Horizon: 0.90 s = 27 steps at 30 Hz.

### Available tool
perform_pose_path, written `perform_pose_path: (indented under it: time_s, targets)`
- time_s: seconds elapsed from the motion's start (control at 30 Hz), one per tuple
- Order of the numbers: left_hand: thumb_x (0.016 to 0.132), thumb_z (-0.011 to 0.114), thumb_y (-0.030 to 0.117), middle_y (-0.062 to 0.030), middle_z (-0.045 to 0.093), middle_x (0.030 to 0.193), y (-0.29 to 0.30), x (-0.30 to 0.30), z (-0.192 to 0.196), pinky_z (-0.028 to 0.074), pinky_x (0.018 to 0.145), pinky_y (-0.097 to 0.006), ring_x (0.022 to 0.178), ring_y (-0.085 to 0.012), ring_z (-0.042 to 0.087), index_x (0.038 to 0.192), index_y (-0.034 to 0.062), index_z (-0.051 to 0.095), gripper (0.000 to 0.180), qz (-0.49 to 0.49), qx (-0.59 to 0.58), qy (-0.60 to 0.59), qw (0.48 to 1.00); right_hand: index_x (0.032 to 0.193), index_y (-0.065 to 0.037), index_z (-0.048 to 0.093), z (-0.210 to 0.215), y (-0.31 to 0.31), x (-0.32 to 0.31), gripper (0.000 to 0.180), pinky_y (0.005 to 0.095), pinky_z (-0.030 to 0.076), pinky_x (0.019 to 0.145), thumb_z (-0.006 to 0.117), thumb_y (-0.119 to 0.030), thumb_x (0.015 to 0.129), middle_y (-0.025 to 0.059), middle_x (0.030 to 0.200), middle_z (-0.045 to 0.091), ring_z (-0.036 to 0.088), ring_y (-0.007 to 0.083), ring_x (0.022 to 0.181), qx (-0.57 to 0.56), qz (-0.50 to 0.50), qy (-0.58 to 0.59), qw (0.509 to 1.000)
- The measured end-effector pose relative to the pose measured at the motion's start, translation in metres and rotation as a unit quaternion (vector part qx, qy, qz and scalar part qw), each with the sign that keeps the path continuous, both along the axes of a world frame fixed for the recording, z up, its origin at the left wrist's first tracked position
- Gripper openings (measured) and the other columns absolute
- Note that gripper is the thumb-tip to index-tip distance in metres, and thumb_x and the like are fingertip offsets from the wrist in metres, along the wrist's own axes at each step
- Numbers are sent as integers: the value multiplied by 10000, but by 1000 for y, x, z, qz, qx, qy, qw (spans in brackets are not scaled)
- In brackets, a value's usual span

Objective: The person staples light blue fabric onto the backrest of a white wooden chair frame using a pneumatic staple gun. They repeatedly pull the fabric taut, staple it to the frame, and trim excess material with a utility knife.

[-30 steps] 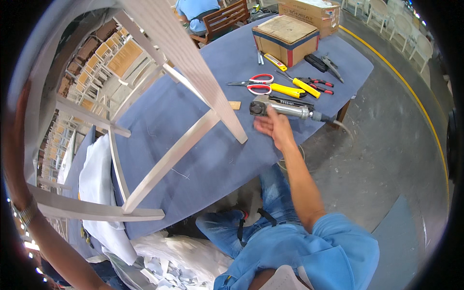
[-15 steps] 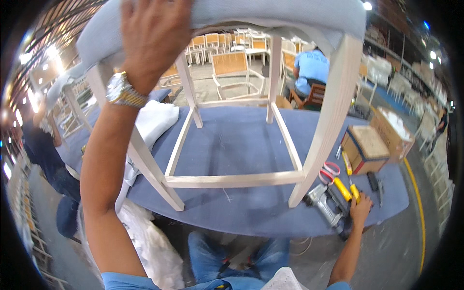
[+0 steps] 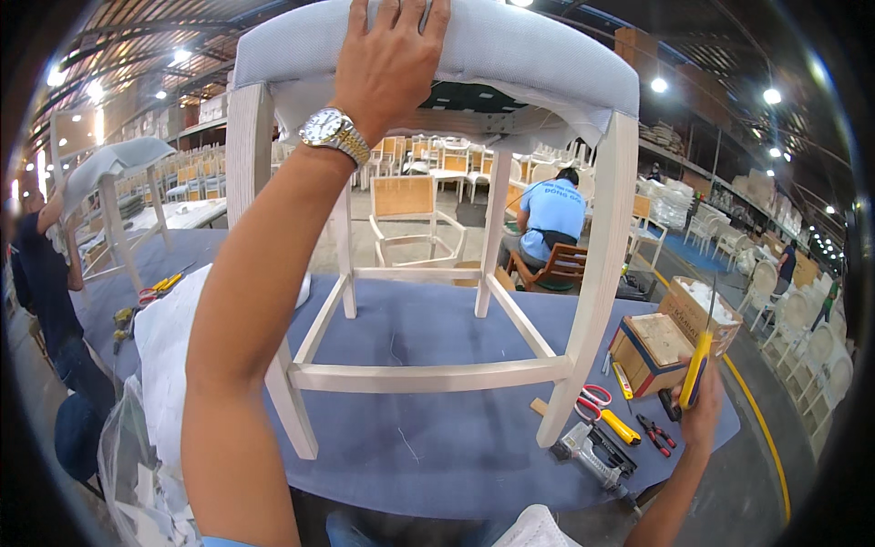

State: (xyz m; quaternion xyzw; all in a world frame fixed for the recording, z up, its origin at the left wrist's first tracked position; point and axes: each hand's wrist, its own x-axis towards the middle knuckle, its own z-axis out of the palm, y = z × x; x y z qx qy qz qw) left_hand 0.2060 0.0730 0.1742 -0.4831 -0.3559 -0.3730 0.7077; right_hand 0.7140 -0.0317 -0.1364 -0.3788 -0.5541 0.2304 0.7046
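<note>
An upholstered stool point(image 3: 428, 374) with pale wooden legs stands upright before me, its light grey-blue seat point(image 3: 538, 59) at the top. Against the front of that seat lies my left hand point(image 3: 392, 56), fingers stretched up over the padding. The fabric's lower edge hangs loose beneath the seat. At the right, my right hand point(image 3: 700, 415) is closed around a yellow-handled tool point(image 3: 695, 369), raised with its thin pointed metal end up. Below that hand are red-and-black pliers point(image 3: 654, 436), a staple gun point(image 3: 592, 460), red-handled scissors point(image 3: 593, 401) and a yellow utility knife point(image 3: 622, 380).
The stool rests on a blue cloth-covered table point(image 3: 428, 474). Cardboard boxes point(image 3: 649, 351) stand at its right edge, with white fabric point(image 3: 173, 319) at the left. A co-worker point(image 3: 50, 273) handles another stool at far left; a seated person point(image 3: 554, 214) works beyond the table.
My right hand has lifted the yellow-handled tool off the table, point upward. The left hand has shifted right along the seat's front. The view has tilted up.
</note>
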Motion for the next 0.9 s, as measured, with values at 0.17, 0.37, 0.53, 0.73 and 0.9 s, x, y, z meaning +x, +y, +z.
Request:
perform_pose_path:
  time_s: [0.17, 0.37, 0.53, 0.73, 0.9]
  targets:
    - [862, 700, 146, -150, 483, 1545, 30, -15, 8, 307, 1198, -528, 1460, -291, 420, 1523, 132, 451, 707, 51, 15, -26, 998, 1389, -74, 504, 150, -7, -130, 351, 209, 438, 589, 480, -205, 1064, 120, 1035, 679, 540, 58, 669, 121, 36, -220, 967]
    - [902, 628, 126, -160, 437, 1574, 34, -13, 8, 271, 1219, -536, 1481, -313, 382, 1517, 100, 434, 646, -6, -17, -34, 999, 1273, -87, 641, 234, 13, -238, 301, 324, 504, 707, 595, -205, 999, 117, 979, 717, 650, 182, 753, 307, -121, -432, 839]
    - [958, 503, 136, -215, 497, 1505, 30, -11, 7, 285, 1198, -545, 1447, -343, 422, 1435, 3, 489, 495, -78, -3, -20, 997, 1240, -105, 679, 262, 17, -257, 288, 363, 507, 728, 591, -242, 1002, 175, 900, 712, 673, 246, 736, 314, -177, -491, 793]
    - [870, 711, 355, -215, 409, 1572, 18, -17, 11, 233, 1222, -556, 1497, -341, 336, 1498, 47, 427, 755, -71, -95, -33, 992, 1227, -102, 683, 286, 13, -259, 292, 361, 532, 766, 567, -269, 1017, 167, 904, 727, 727, 229, 764, 269, -173, -514, 796]
    - [818, 764, 415, -208, 368, 1603, 7, -20, 14, 202, 1237, -545, 1517, -339, 298, 1516, 79, 417, 848, -98, -188, -40, 977, 1223, -88, 689, 297, -5, -263, 313, 351, 555, 809, 549, -291, 1030, 160, 973, 739, 753, 208, 816, 201, -166, -537, 802]
